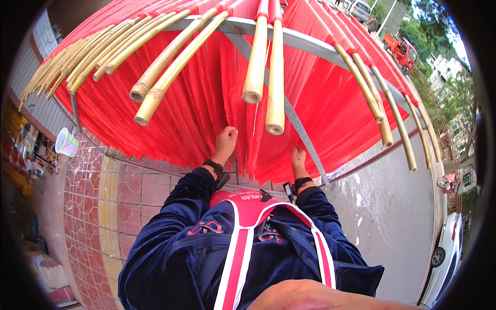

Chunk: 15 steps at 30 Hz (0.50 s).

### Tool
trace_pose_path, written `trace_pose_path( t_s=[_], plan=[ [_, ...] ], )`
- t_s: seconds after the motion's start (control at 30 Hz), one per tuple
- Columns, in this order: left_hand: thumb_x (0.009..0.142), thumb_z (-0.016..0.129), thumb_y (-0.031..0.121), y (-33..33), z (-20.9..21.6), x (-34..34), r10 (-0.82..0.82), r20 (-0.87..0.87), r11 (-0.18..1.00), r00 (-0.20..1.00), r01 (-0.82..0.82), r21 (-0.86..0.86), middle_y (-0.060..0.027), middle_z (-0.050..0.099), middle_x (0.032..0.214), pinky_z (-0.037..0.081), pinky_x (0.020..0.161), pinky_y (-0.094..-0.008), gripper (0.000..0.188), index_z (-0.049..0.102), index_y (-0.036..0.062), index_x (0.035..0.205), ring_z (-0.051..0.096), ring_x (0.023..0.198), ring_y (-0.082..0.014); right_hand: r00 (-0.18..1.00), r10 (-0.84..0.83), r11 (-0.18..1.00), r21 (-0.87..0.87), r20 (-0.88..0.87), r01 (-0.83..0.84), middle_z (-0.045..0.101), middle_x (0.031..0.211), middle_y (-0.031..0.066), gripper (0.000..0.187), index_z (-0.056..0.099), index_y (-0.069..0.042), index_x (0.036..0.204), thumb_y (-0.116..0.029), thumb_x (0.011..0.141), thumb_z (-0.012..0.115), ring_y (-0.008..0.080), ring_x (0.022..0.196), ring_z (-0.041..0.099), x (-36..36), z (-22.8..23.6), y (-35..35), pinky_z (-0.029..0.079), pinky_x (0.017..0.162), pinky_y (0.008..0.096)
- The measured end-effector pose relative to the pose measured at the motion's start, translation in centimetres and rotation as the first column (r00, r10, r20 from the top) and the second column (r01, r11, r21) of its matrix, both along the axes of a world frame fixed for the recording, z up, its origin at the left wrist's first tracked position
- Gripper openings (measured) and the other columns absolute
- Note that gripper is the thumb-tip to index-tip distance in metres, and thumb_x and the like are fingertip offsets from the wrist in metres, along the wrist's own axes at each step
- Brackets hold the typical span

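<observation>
Facing poles (277, 77) hung with red sheets (188, 119)

Has a pale bucket (66, 143) at far left, near red-tiled paving (88, 212) with a yellowish strip (110, 191). Has poles crowded next, bare ends jutting over a grey metal frame (305, 40), and red sheets hanging close together beneath, in front of the body. Holds left hand (225, 143) left of centre at the lower part of the sheets, fingers curled in narrow, a dark band (214, 167) around the wrist; cannot tell of any sheet pinched there. Wears a dark blue jacket (175, 227) and a red vest (240, 253) with white edging. Holds right hand (298, 157) slightly lower, right of centre, fingers pointing up at the sheets; cannot tell grip or touch. Has a slanting metal strut (305, 135) just beside, then grey road (387, 222), a red truck (401, 53) at upper right and a white car (448, 253) at lower right.
</observation>
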<state>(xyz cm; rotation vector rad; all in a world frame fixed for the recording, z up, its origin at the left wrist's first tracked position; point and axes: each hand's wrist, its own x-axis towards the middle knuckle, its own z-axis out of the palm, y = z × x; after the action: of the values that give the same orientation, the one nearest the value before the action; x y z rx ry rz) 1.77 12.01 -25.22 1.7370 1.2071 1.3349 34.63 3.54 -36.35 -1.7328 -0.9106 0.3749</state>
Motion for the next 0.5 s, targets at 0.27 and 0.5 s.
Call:
trace_pose_path(
  t_s=[0.27,0.5],
  plan=[
    [0.1,0.051,0.021,-0.4,8.8,-0.4,-0.131,0.429,0.971,0.894,0.202,-0.125,-0.0079,0.069,0.094,0.053,0.064,-0.024,0.023,0.061,0.0009,0.108,0.066,0.072,-0.0118,0.795,0.465,0.878,0.092,-0.389,-0.469,0.067,0.104,0.0122,0.032,0.057,0.0,0.121,-0.024,0.1,0.051,0.0197,0.082,0.067,-7.8,17.1,-4.1,0.056,0.075,0.0329],
    [0.104,0.046,0.024,-3.3,22.5,-0.1,-0.496,0.446,0.867,0.745,0.456,0.202,-0.01,0.068,0.096,0.054,0.071,-0.0258,0.029,0.058,-0.0016,0.111,0.067,0.08,-0.0144,0.664,0.736,0.605,0.567,-0.13,-0.559,0.066,0.106,0.0164,0.048,0.031,-0.001,0.145,-0.024,0.104,0.039,0.0228,0.085,0.068,-17.5,40.9,-12.1,0.055,0.079,0.0339]
  ],
)
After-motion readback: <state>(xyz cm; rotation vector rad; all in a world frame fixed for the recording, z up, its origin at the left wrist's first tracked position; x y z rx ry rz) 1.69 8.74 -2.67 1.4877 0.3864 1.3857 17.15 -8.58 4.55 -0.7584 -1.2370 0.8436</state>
